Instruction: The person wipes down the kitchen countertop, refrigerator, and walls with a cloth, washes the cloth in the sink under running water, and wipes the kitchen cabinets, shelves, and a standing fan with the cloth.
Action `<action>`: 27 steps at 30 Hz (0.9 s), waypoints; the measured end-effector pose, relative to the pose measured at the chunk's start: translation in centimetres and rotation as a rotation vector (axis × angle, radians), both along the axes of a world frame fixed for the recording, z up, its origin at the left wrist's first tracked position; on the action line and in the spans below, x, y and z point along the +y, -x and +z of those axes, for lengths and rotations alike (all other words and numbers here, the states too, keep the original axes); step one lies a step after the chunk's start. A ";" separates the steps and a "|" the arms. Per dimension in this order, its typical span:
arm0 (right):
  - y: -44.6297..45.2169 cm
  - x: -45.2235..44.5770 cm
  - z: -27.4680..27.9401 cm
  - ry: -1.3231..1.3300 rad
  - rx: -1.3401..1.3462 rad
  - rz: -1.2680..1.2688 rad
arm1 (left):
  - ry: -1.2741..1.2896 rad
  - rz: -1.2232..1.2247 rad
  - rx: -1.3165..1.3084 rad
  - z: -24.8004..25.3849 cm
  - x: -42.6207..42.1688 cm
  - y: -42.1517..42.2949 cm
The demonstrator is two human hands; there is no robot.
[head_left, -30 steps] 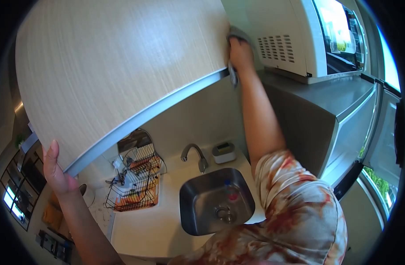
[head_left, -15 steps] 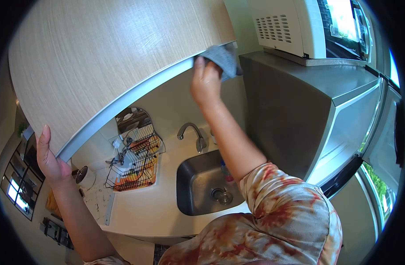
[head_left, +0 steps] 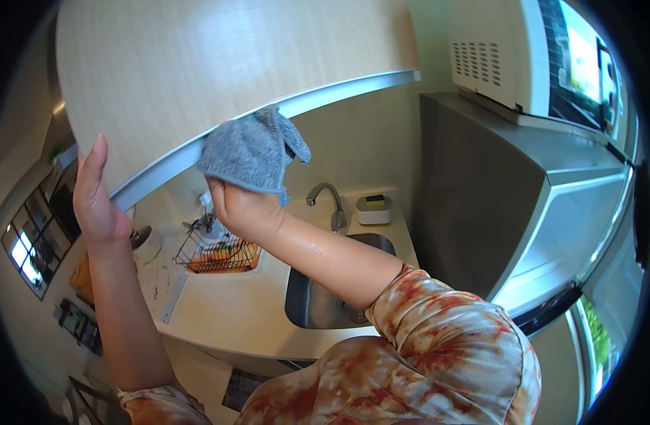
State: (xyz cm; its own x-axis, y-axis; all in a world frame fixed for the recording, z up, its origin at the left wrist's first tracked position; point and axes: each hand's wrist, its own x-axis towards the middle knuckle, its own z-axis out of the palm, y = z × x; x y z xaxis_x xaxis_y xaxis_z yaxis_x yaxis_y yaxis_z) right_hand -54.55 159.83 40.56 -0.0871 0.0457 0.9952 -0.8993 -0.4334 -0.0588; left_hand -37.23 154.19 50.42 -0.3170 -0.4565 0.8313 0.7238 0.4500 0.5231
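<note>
A light wood-grain cabinet door [head_left: 225, 64] with a pale metal strip [head_left: 353, 86] along its lower edge fills the upper view. My left hand [head_left: 102, 198] grips the door's lower left corner, thumb on the front face and the other fingers hidden behind it. In my right hand [head_left: 243, 209] is a grey cleaning cloth [head_left: 247, 152], bunched against the strip left of its middle. The cloth covers most of those fingers, and one end of it hangs off to the right.
Below lie a counter [head_left: 225, 312], a steel sink [head_left: 307, 301] with a faucet [head_left: 332, 198], and a black wire dish rack [head_left: 222, 251]. A sponge holder [head_left: 374, 210] stands behind the sink. At right, a microwave [head_left: 495, 64] sits on a grey refrigerator [head_left: 481, 184].
My right hand and the cloth have moved left along the strip, from near its right end to left of the middle. My left hand keeps its hold on the corner. The camera view has shifted.
</note>
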 end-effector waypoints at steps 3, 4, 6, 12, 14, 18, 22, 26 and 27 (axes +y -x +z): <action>-3.3 -1.5 -0.1 0.035 0.208 0.025 | -0.043 0.070 0.048 0.2 1.5 0.4; -4.1 -1.5 0.0 0.026 0.211 0.042 | -0.005 0.118 0.044 0.4 1.5 0.2; -5.2 -1.0 0.9 0.145 0.330 -0.083 | 0.025 0.171 0.049 0.4 1.3 -0.2; -4.0 -2.9 1.2 0.125 0.491 -0.130 | 0.086 -0.130 0.026 0.4 -0.3 -0.4; -4.1 -3.3 1.3 0.156 0.514 -0.208 | 0.112 -0.268 -0.011 0.3 -1.1 -0.2; -2.1 -5.7 2.1 0.087 0.596 -0.376 | 0.210 -0.438 -0.016 0.3 -3.7 0.1; -0.9 -7.3 2.7 0.119 0.654 -0.668 | 0.329 -0.318 -0.042 0.4 -9.0 1.9; -0.3 -9.2 3.6 0.133 0.767 -0.781 | 0.371 -0.169 -0.156 1.4 -14.2 4.1; -0.4 -9.8 3.3 0.049 0.719 -0.832 | 0.380 -0.183 -0.156 1.7 -15.4 4.5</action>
